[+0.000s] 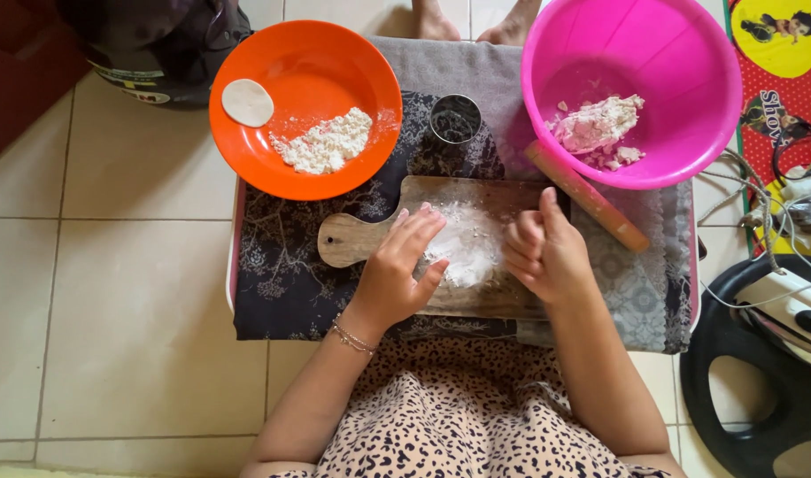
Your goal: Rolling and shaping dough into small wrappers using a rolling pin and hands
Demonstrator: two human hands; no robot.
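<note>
A wooden cutting board (361, 237) lies on a dark patterned cloth, dusted with white flour (466, 248) in its middle. My left hand (401, 270) rests flat on the board at the flour's left edge, fingers spread. My right hand (540, 252) hovers at the flour's right side with its fingers curled in; whether it holds a bit of dough is hidden. A wooden rolling pin (587, 196) lies slanted just beyond my right hand, leaning against a pink bowl (680, 80).
An orange plate (335, 62) at the back left holds flour and one flat dough disc (247, 103). A small metal cup (455, 119) stands between plate and pink bowl, which holds crumbly dough. A black weight plate (733, 363) and cables lie at the right.
</note>
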